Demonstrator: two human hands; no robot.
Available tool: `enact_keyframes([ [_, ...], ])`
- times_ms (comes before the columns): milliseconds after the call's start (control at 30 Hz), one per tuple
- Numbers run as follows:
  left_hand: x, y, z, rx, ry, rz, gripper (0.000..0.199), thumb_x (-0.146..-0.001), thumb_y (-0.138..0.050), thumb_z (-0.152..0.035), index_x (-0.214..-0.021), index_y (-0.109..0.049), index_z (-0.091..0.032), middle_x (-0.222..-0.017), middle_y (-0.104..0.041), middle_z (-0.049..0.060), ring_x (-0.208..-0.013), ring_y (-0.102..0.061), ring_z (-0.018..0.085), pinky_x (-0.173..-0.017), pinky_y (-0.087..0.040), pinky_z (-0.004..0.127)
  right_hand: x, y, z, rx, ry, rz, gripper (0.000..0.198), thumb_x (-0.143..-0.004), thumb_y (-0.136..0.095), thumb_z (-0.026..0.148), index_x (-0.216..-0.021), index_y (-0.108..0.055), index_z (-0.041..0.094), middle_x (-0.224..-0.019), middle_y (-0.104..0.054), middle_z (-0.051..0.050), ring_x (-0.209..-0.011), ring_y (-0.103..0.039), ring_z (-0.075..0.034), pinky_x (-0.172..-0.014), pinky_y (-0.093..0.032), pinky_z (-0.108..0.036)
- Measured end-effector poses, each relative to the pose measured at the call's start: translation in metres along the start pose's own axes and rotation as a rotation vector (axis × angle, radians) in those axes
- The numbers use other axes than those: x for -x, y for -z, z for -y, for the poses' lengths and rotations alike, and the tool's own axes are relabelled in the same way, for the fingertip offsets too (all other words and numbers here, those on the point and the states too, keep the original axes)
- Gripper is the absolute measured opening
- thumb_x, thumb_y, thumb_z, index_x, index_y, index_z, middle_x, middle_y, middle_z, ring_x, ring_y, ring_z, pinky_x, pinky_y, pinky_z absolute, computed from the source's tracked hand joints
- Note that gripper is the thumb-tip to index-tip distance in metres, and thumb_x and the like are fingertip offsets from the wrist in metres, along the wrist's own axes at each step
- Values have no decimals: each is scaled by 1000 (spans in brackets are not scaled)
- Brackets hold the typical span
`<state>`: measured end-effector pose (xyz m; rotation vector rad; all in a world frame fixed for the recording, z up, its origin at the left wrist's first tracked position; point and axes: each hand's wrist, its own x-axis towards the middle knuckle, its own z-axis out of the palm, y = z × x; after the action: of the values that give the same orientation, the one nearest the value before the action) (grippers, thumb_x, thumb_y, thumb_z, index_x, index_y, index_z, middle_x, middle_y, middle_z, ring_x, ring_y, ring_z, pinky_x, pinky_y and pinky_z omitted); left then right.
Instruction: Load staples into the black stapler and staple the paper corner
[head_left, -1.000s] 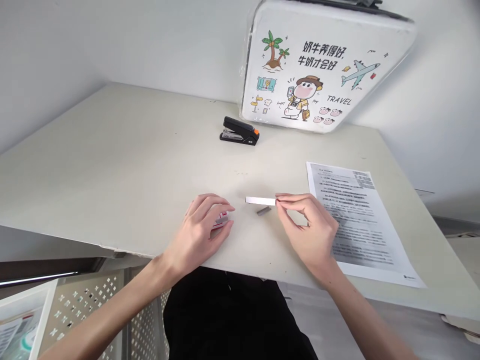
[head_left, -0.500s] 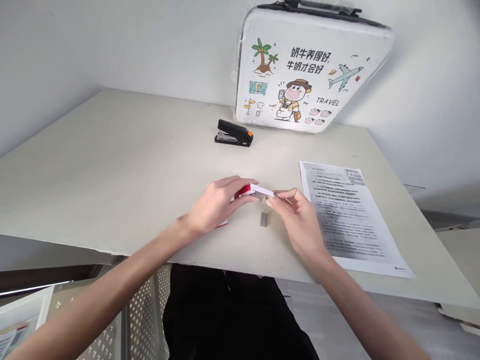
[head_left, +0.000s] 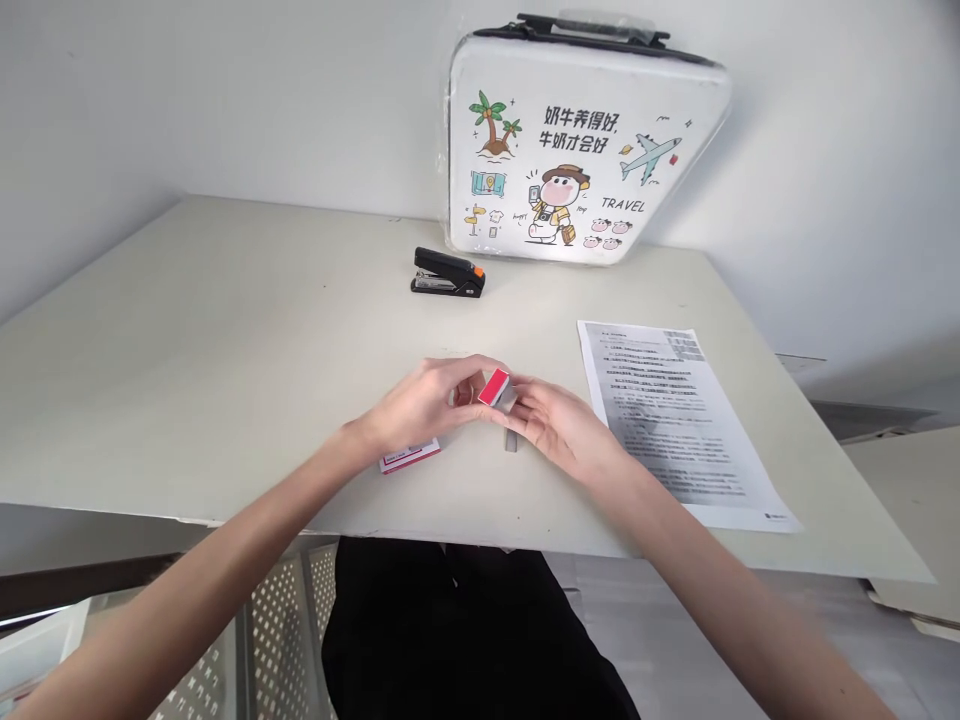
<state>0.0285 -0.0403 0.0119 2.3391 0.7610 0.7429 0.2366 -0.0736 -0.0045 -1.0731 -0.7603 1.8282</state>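
Above the table, a small red-and-white staple box (head_left: pixel 496 387) is held between both hands, tilted, with its red end facing me. The thumb and fingertips of my left hand (head_left: pixel 420 400) pinch its left side. My right hand (head_left: pixel 559 420) has its fingers closed around the other side, hiding part of the box. Under the right fingers, a grey strip of staples (head_left: pixel 511 441) lies on the table, partly covered. A flat white-and-red box (head_left: pixel 409 456) rests below my left wrist, partly hidden by it.
A black stapler (head_left: pixel 448 273) with an orange button lies farther back. Behind it, a white cartoon-printed case (head_left: pixel 585 150) leans against the wall. A printed sheet (head_left: pixel 675 430) lies right of my right hand. The table's front edge (head_left: pixel 480 540) runs close to me.
The staple box has been turned, so its red end now faces me and its long white side no longer shows. My hands have come closer together. The camera view has shifted slightly.
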Motion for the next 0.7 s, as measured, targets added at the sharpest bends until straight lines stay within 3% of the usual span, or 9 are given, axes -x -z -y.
enact_keyframes([
  [200,-12,7,-11,-499,-258,100,39,-114,-34,-35,-126,-66,-17,-96,-73,8,-82,-68,20,-78,-51,33,-5,-4,7,-303,-169,-61,24,-109,-43,24,-101,-64,17,-91,-73,-6,-88,-76,-17,-90,-66,-33],
  [333,-21,12,-8,-586,-305,107,47,-112,-35,-48,-122,-68,-16,-93,-75,8,-78,-68,21,-77,-51,34,-7,-9,11,-412,-205,-105,25,-110,-39,22,-105,-63,16,-87,-72,-6,-82,-75,-16,-85,-67,-30],
  [433,-24,16,-5,-511,-267,61,45,-109,-43,-53,-122,-69,-18,-90,-75,7,-77,-69,20,-76,-51,33,-7,-10,12,-442,-193,-108,25,-109,-38,18,-110,-63,16,-95,-73,-8,-90,-76,-18,-89,-68,-34],
  [567,-22,20,-4,-207,-91,1,45,-100,-62,-59,-123,-69,-21,-86,-73,3,-71,-66,16,-72,-53,29,-3,-10,14,-413,-168,-70,21,-106,-44,19,-109,-65,17,-101,-74,-8,-101,-76,-20,-97,-65,-37],
  [700,-14,22,-1,71,75,-101,51,-88,-77,-58,-121,-69,-21,-103,-75,6,-78,-68,16,-75,-58,31,0,-9,14,-284,-90,24,21,-102,-48,16,-105,-68,17,-112,-74,-10,-106,-74,-19,-102,-62,-35],
])
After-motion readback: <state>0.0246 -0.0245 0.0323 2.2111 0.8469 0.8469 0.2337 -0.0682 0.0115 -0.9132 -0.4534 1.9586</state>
